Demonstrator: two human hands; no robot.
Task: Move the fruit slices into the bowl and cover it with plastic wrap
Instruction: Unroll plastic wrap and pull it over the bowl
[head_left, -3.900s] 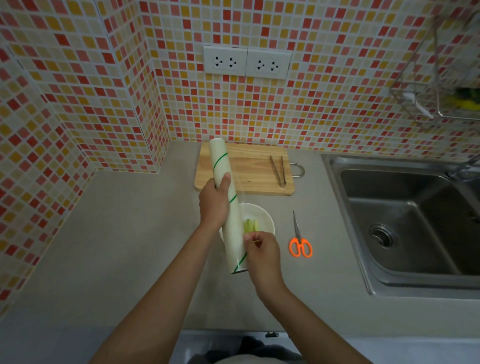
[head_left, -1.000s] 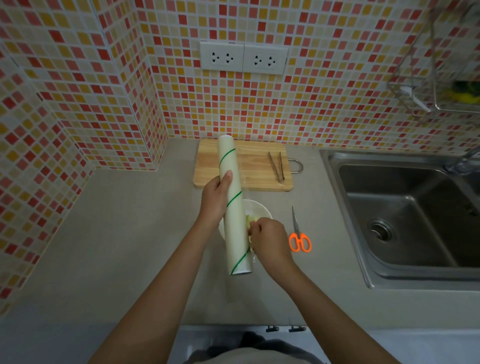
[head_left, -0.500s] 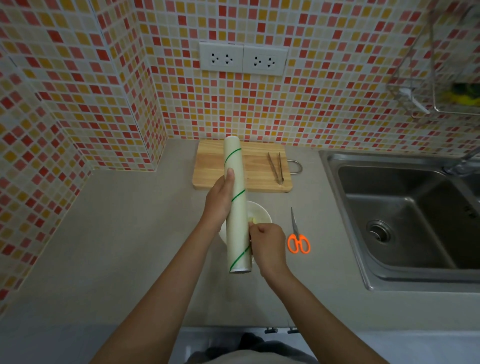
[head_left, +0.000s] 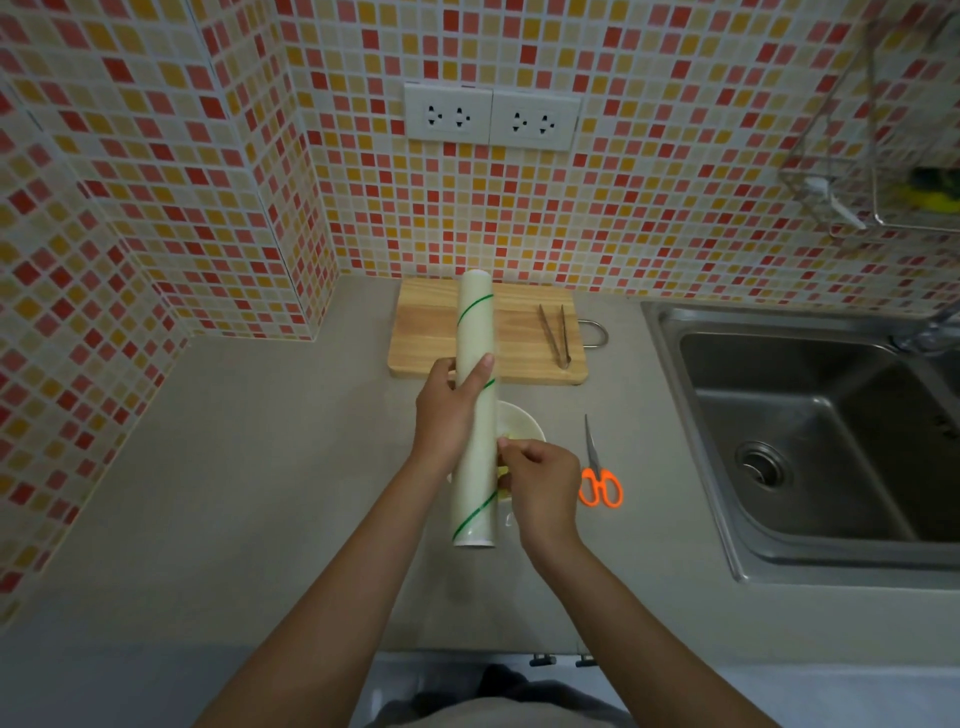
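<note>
1. The long pale roll of plastic wrap with thin green diagonal stripes (head_left: 474, 415) is held at the centre of the frame, above the small white round bowl (head_left: 522, 423), and hides the bowl's left part.
2. The left hand (head_left: 447, 415) grips the roll at mid-length, its fingers curled round it and the thumb laid along the top.
3. The right hand (head_left: 540, 483) sits at the roll's right edge, its fingers curled and pinching there; whether they hold loose film cannot be told.
4. Pale yellow-green fruit slices (head_left: 511, 434) show in the bowl, mostly covered by the right hand.
5. Orange-handled scissors (head_left: 597, 470) lie just right of the bowl.
6. A rectangular wooden cutting board (head_left: 431, 332) lies above centre, with metal tongs (head_left: 556, 335) on its right part.
7. The grey tabletop (head_left: 234, 467) fills the lower left; a stainless steel sink (head_left: 810, 431) is set in at right.
8. Red, orange and yellow mosaic tiles (head_left: 208, 156) cover the walls, with two white double sockets (head_left: 491, 117) at top centre and a wire rack (head_left: 883, 171) at upper right.
9. No writing is legible.
</note>
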